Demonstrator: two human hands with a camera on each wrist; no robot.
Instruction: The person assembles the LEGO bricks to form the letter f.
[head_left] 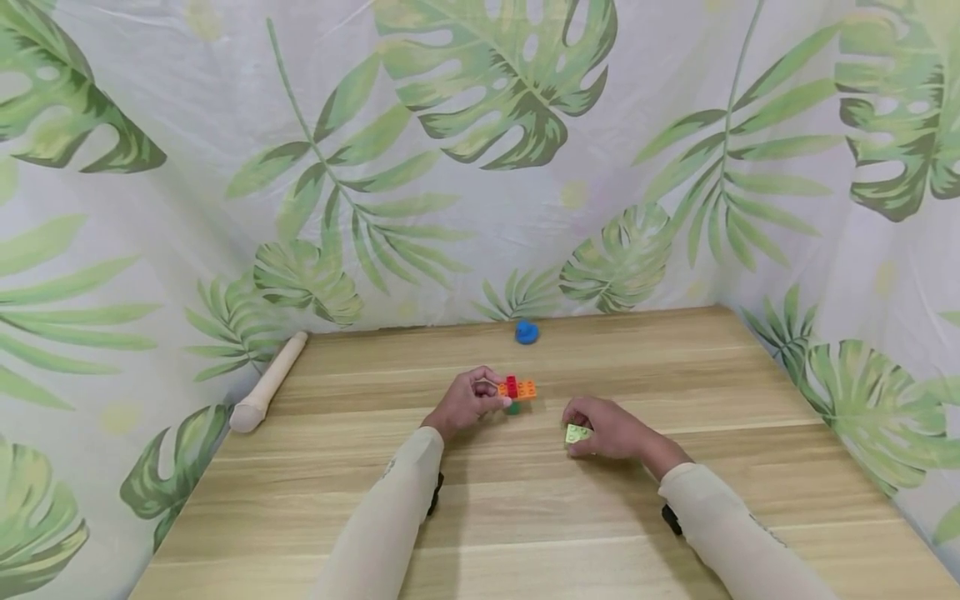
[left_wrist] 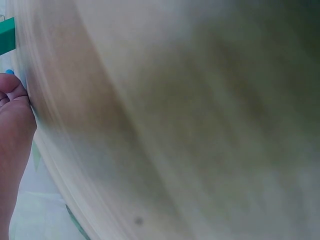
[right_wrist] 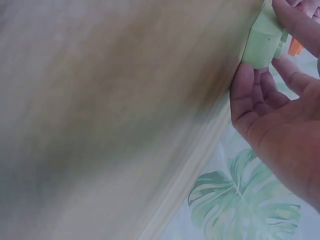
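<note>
In the head view my left hand (head_left: 467, 403) pinches a small build of toy bricks. It has an orange brick (head_left: 527, 390) with a red brick (head_left: 512, 386) across it and a green brick (head_left: 513, 408) underneath. Only a corner of the green brick (left_wrist: 7, 36) shows in the left wrist view. To the right, apart from that build, my right hand (head_left: 611, 429) grips a light green brick (head_left: 577, 433) between thumb and fingers, low over the table. The right wrist view shows this light green brick (right_wrist: 262, 42) with a rounded side, partly behind the fingers.
A blue toy duck (head_left: 527, 332) sits near the back edge of the wooden table (head_left: 525, 533). At the left edge lies a pale club-shaped stick (head_left: 270, 382). A leaf-patterned curtain (head_left: 510, 208) hangs behind and beside the table.
</note>
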